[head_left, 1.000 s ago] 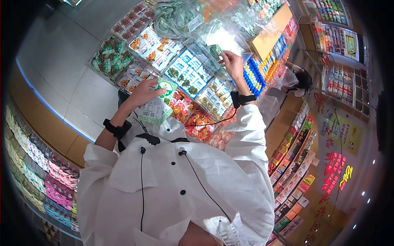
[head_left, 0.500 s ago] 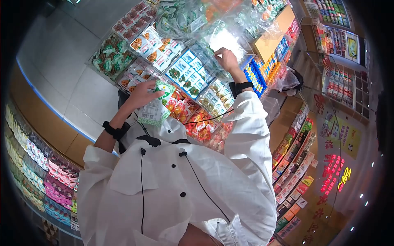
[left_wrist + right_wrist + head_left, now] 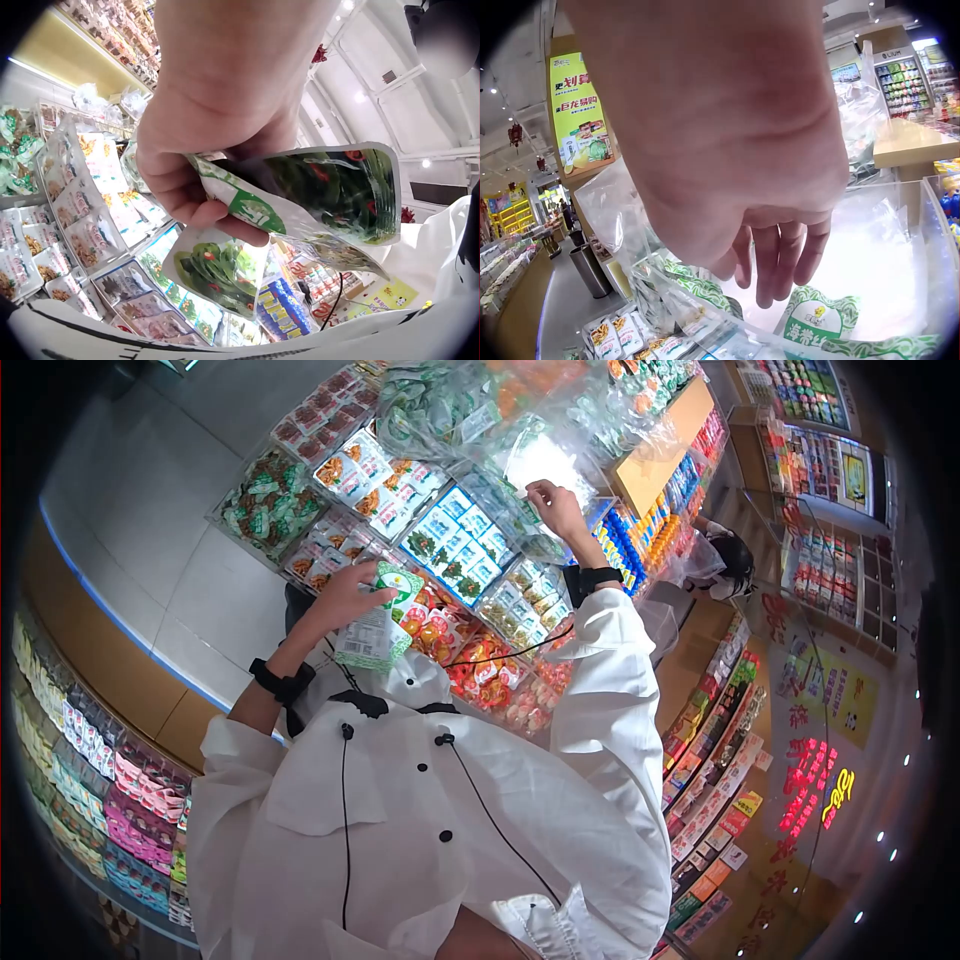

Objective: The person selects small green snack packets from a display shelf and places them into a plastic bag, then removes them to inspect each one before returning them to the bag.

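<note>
In the head view my left hand (image 3: 350,598) grips several green-and-white packets of shredded kelp (image 3: 372,636) in front of the white shirt. The left wrist view shows thumb and fingers pinching the packets, with printed green strands and red chilli on a packet (image 3: 337,191) that fans outward. My right hand (image 3: 560,508) hangs over a brightly lit clear bin (image 3: 922,251), its fingers loosely bent and pointing down, with nothing visible in them. Just below these fingertips, a green kelp packet (image 3: 814,319) stands by the bin's near wall, and more green-edged packets lie alongside.
Bins of small snack packs (image 3: 455,545) and red-orange packs (image 3: 485,670) lie between the arms. A wooden board (image 3: 665,445) and blue packs (image 3: 618,548) are right of the right hand. Another person (image 3: 735,560) is farther right. Clear plastic bags (image 3: 440,405) cover the back bins.
One second ago my right hand held a green packet over the clear bin; now its fingers are without it. The left hand keeps its packets and has barely moved.
</note>
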`<state>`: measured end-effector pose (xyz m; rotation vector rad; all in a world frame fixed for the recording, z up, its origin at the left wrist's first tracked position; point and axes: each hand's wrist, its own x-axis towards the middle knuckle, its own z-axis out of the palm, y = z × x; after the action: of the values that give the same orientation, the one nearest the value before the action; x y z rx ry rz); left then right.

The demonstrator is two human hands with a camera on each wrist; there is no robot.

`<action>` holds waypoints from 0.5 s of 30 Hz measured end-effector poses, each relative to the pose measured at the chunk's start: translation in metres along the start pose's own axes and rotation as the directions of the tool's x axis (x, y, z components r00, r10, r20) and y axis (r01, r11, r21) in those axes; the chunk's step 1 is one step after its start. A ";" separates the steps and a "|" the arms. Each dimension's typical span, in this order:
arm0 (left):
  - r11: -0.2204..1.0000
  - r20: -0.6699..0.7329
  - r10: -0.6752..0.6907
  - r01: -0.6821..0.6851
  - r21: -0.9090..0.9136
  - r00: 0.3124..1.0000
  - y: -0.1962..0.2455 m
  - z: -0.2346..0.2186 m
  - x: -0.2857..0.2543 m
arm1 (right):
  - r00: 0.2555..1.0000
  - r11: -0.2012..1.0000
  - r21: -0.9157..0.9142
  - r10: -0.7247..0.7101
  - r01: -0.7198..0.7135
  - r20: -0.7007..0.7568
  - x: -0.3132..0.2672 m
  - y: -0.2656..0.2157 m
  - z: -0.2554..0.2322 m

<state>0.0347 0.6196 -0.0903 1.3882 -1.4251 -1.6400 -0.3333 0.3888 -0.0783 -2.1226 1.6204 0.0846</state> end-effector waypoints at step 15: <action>0.999 0.027 -0.037 0.037 0.020 0.999 -0.012 -0.002 0.002 | 0.994 0.995 0.098 -0.021 0.011 0.106 -0.026 0.016 -0.010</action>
<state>0.0388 0.6203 -0.1019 1.4163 -1.4421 -1.6784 -0.3582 0.4050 -0.0666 -2.0221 1.5144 0.1105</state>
